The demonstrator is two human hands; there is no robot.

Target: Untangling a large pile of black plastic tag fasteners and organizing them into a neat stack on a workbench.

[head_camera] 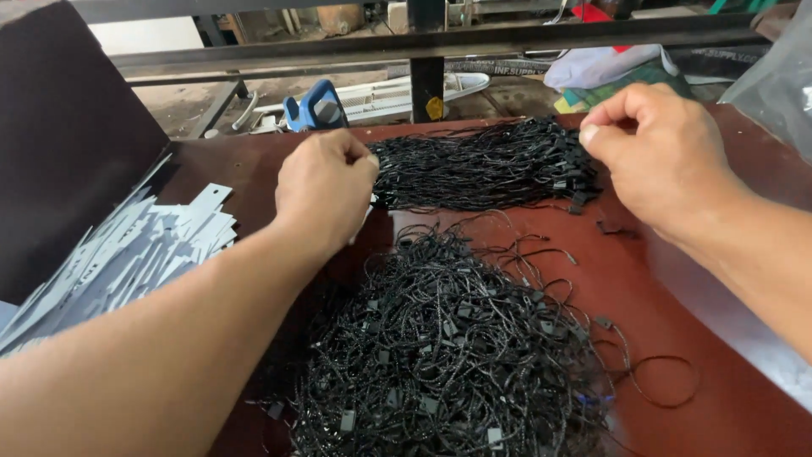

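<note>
My left hand point(326, 188) is closed at the left end of a neat bundle of black tag strings point(486, 165) lying across the far part of the reddish-brown table point(710, 355). My right hand point(655, 148) is closed at the bundle's right end, fingers pinched on the strings there. Nearer to me lies a large loose heap of black strings with small clasps point(440, 347), tangled, with a few loops trailing to the right. A white edge shows under my left hand; what it is I cannot tell.
A fanned pile of grey-white paper tags point(127, 254) lies at the left beside a dark upright board point(59, 135). Behind the table run metal bars point(423, 42), with a blue tool point(313, 106), bags and clutter beyond. Clear plastic point(774, 76) hangs at the far right.
</note>
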